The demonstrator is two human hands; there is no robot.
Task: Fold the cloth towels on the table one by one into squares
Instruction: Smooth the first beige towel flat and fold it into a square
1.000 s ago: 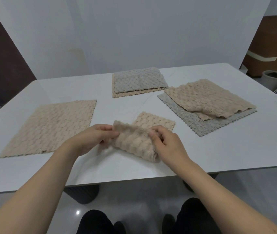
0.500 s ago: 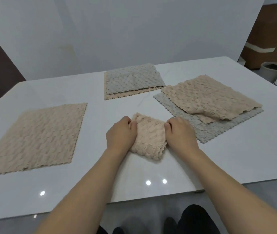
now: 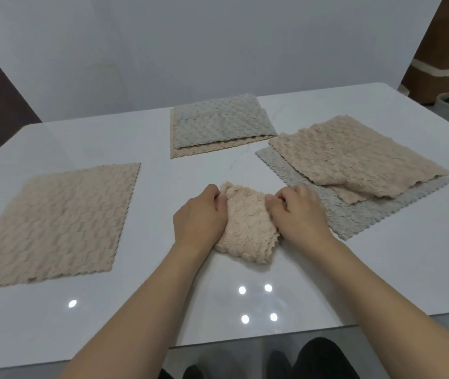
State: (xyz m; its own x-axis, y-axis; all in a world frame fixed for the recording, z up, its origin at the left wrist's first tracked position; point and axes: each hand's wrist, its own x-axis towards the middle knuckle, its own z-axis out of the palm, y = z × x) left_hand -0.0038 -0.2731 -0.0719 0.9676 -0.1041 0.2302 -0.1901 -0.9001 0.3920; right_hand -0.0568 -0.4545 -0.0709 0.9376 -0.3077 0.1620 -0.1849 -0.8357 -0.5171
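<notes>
Left hand [image 3: 200, 217] and right hand [image 3: 298, 214] lie knuckles-up, fingers curled, forearms converging.

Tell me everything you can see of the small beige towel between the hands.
The small beige towel is a fluffy, bumpy-textured cloth, folded into a compact, roughly square bundle with scalloped edges stacked at its near end. It lies flat on the white table, near the front middle, slightly skewed. The left hand grips its left side with curled fingers and the right hand grips its right side. It appears to be apart from the grey towel on its right.
</notes>
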